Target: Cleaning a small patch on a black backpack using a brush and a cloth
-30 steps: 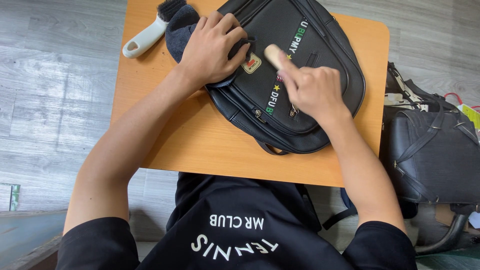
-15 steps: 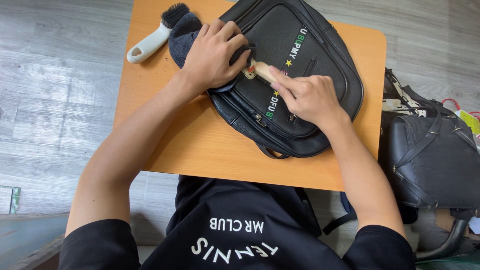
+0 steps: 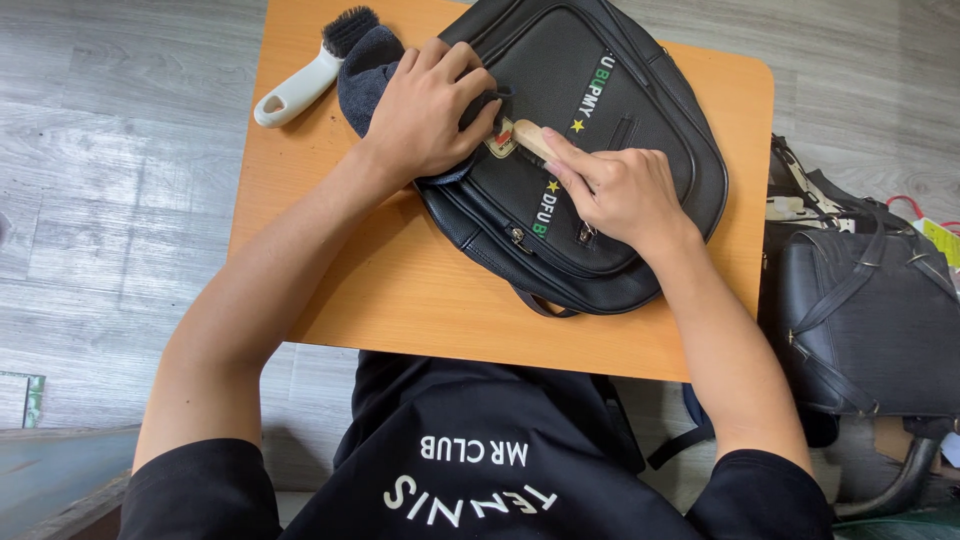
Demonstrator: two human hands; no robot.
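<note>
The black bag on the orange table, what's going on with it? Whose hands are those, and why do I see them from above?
The picture comes from a camera worn on a person's head, looking down, so you see that person's own two arms. The black backpack lies flat on the orange table. The left hand presses a dark cloth against the bag's edge. The right hand holds a small light wooden tool, maybe a little brush, with its tip on the bag's front badge. A white-handled brush with dark bristles lies on the table beside the cloth. More dark bags sit on the floor at the right.
</note>
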